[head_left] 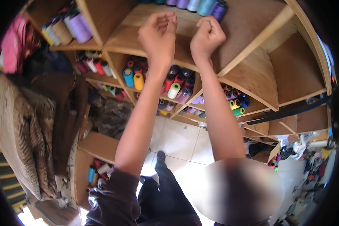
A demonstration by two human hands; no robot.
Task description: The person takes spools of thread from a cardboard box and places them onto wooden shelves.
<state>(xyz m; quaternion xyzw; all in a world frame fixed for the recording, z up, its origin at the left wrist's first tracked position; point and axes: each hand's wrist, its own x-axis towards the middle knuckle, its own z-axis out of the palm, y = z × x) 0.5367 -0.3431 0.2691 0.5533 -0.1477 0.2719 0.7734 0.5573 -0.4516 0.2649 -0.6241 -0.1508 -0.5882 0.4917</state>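
Observation:
Both my hands are raised over a wooden shelf compartment (130, 23), side by side and apart. My left hand (157, 35) has its fingers curled in toward the thumb. What lies inside them, if anything, is hidden. My right hand (208, 37) is bent into a loose fist, its thumb and fingertips together, and I cannot make out anything in it. Just beyond the hands a row of thread spools stands on the shelf. A dark purple spool (219, 11) is at the right end, beside a blue spool (206, 6) and a pale blue spool (193, 5).
Lower cubbies hold several thread spools, among them a yellow spool (138, 81) and a white-green spool (174, 90). More lavender spools (80, 28) fill a left cubby. Brown ribbed fabric (26, 132) hangs at left. A blurred oval (237, 192) covers the lower right over tiled floor (177, 141).

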